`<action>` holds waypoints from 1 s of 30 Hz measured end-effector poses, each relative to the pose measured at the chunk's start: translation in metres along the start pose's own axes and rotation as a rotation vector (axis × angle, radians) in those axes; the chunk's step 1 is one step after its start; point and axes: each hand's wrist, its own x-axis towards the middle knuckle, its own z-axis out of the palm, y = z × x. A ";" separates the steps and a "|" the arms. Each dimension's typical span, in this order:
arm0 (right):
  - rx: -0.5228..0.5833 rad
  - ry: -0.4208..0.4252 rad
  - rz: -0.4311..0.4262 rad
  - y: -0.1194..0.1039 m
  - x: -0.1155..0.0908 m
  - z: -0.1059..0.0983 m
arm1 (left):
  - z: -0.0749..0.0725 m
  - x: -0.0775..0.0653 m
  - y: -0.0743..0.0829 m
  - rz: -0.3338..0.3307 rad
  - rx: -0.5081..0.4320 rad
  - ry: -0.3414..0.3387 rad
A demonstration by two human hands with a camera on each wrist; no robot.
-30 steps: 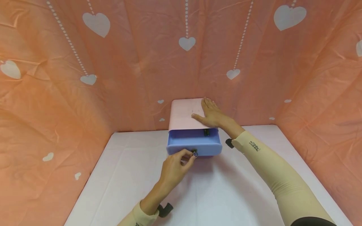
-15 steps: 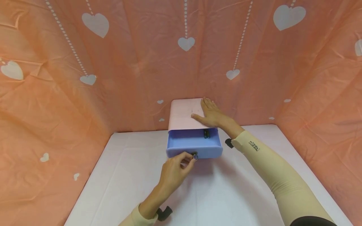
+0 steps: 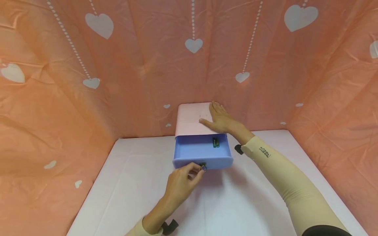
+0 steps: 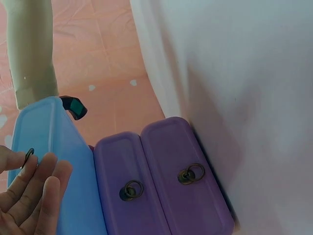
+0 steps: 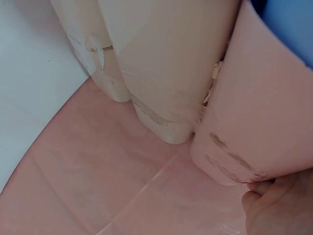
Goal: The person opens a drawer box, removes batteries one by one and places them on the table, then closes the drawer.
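A small pink cabinet (image 3: 190, 118) stands against the back wall, its blue top drawer (image 3: 220, 163) pulled out toward me. With finger and thumb my left hand (image 3: 181, 183) pinches the metal ring pull (image 3: 203, 168) on the drawer front; the left wrist view shows that ring (image 4: 29, 155) between the fingertips. My right hand (image 3: 221, 120) rests with straight fingers on the right side of the cabinet's top. Two small dark green cylinders (image 3: 216, 142), like batteries, lie inside the drawer toward its right. In the right wrist view part of my right hand (image 5: 281, 203) touches the pink casing's back edge.
Below the blue drawer are two closed purple drawers (image 4: 124, 166) with ring pulls. The cabinet stands on a white table (image 3: 141, 164). Orange cloth with white hearts (image 3: 147, 75) hangs behind and at both sides.
The blue drawer has slid farther out toward me with my left hand on its ring. More of its inside and the green cylinders show. My right hand stays in place.
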 end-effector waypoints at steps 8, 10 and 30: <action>0.012 0.001 0.005 -0.002 -0.001 -0.001 | -0.002 -0.004 0.001 -0.003 0.006 -0.015; 0.008 0.003 0.006 -0.001 0.000 0.000 | -0.002 -0.005 0.002 -0.004 0.001 -0.022; 0.000 0.013 -0.001 0.001 0.000 0.003 | -0.006 -0.017 0.004 0.012 -0.026 -0.044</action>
